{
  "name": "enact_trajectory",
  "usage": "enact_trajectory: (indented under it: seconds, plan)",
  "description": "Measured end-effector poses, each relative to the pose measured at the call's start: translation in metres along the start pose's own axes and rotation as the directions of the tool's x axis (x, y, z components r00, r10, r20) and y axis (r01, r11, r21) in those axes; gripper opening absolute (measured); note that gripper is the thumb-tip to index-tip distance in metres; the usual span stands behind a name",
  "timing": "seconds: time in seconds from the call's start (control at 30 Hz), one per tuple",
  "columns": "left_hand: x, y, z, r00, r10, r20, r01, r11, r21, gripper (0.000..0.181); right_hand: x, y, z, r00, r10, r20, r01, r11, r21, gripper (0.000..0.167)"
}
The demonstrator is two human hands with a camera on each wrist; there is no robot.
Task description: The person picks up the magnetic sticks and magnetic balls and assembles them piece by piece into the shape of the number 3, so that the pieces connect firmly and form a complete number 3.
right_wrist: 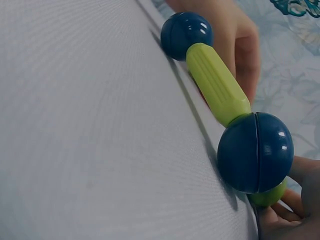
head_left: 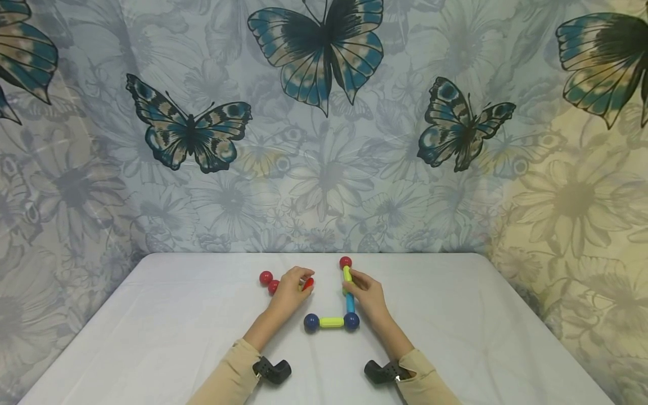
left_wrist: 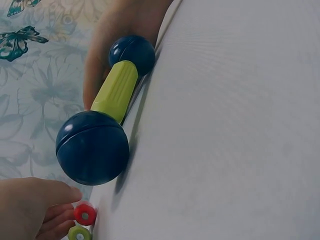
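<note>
Butterflies [head_left: 190,135] span the backdrop [head_left: 331,236] behind a white table [head_left: 152,337] bearing coloured rods [head_left: 331,322].

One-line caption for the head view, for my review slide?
Right hand pinches a yellow rod next to a red ball; left hand is at a red rod.

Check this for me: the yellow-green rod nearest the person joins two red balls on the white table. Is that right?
Not quite: that yellow-green rod on the white table joins two dark blue balls, not red ones, as the head view shows.
</note>
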State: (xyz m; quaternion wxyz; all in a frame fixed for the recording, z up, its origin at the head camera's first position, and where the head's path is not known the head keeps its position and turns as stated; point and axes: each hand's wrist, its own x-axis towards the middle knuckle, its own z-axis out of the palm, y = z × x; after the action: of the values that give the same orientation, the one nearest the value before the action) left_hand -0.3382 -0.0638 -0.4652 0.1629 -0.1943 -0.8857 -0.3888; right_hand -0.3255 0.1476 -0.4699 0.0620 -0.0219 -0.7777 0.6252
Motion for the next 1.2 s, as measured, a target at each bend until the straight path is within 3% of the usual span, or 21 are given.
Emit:
enact_trajectory:
  seconds: [0.37,0.93,1.2]
  plan:
    - [-0.0001,0.0030,0.0008,0.995,0.037,0.091,-0.048,0.992,0.118,0.036,0.0016,0.0007,0.0004,1.000,0.009,0.000,-0.009,1.000,-0.005,0.050]
    - [0.0004,0.0069,0.0039,0.986,-0.019,0.163,0.001,0.994,0.112,0.028,0.0016,0.0014,0.0003,1.000,0.009,-0.006,-0.010,1.000,-0.017,0.049]
    - [-0.0038,0.0077,0.0051,0.986,0.023,0.164,-0.030,0.999,0.043,0.030,0.0026,0.0032,0.0011,1.000,0.008,-0.003,-0.008,1.000,-0.012,0.049]
